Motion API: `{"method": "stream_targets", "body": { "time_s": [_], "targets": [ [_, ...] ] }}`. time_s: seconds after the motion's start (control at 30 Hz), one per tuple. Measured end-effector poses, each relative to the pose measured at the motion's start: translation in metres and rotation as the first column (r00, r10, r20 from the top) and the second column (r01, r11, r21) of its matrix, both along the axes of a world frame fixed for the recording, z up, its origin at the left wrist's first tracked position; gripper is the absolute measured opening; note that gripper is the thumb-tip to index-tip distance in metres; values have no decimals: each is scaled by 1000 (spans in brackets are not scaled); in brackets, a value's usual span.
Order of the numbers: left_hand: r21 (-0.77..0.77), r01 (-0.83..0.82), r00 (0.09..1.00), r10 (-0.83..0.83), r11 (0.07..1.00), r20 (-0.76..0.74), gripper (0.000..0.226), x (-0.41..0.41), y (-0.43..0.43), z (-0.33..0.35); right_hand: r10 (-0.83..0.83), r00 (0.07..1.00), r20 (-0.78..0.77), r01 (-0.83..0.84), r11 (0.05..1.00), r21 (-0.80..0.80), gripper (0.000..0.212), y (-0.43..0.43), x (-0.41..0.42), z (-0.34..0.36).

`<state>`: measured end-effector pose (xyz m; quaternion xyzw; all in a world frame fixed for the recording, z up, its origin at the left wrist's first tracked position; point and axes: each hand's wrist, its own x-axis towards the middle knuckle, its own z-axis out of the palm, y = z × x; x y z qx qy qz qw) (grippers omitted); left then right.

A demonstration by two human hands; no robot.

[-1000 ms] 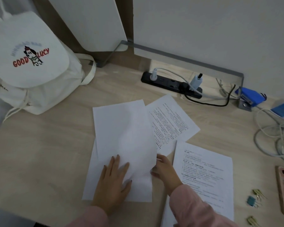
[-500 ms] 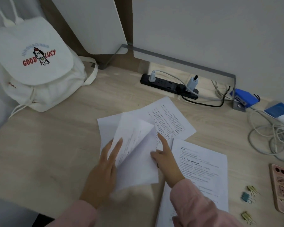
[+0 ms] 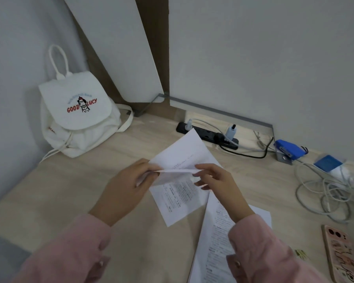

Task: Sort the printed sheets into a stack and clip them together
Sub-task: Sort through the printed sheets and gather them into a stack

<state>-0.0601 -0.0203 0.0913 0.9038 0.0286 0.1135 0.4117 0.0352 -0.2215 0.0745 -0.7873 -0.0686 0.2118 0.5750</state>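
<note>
Both hands hold printed sheets (image 3: 178,156) lifted off the wooden desk (image 3: 74,193), seen nearly edge-on at the middle. My left hand (image 3: 127,186) grips their left side and my right hand (image 3: 215,180) pinches their right side. One sheet with printed text (image 3: 176,203) hangs down below the hands. Another printed sheet (image 3: 217,237) lies flat on the desk under my right forearm. A yellow binder clip (image 3: 300,253) lies near the lower right; other clips are out of sight.
A white backpack (image 3: 78,117) stands at the back left. A black power strip (image 3: 206,135) with plugs, a blue stapler (image 3: 288,150) and tangled white cables (image 3: 325,193) line the back and right. A pink-cased phone (image 3: 341,252) lies at the right edge.
The sheets that lay spread on the desk have been gathered and lifted by both hands. The camera has tilted up and the view shifted.
</note>
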Motion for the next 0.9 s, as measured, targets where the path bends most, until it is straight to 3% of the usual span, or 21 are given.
{"method": "stream_targets", "body": {
  "time_s": [0.1,0.17,0.3,0.47,0.53,0.6,0.67,0.7,0.77,0.9],
  "targets": [
    [-78,58,998,-61,995,-31,20,16,6,39,114,916,384,-10,965,-262,14,-13,11,20],
    [-53,103,993,-106,993,-61,10,25,9,65,201,881,428,-72,952,-298,16,-19,18,37],
    [-68,126,991,-128,990,-28,12,38,11,99,266,930,253,-247,963,-104,11,-23,17,69],
    [-147,-105,990,118,984,81,11,43,28,102,49,983,176,-71,990,122,11,-33,21,68],
    [-326,-238,945,295,915,139,13,38,38,88,-23,995,92,3,976,216,18,-38,24,65],
    [-600,-315,920,392,735,-4,15,36,32,64,-41,999,-3,40,947,320,24,-43,25,61],
    [-740,-379,925,205,555,-320,19,36,10,37,-29,997,-72,55,916,396,24,-47,26,54],
    [-755,-415,896,86,508,-435,26,34,-2,24,-29,994,-106,71,903,423,24,-47,26,50],
    [-757,-356,890,-48,548,-453,33,26,-20,0,-50,984,-169,123,883,452,22,-49,26,40],
    [-763,-349,918,36,544,-394,26,15,-23,-16,-127,951,-283,246,864,439,29,-64,28,17]
  ]
}}
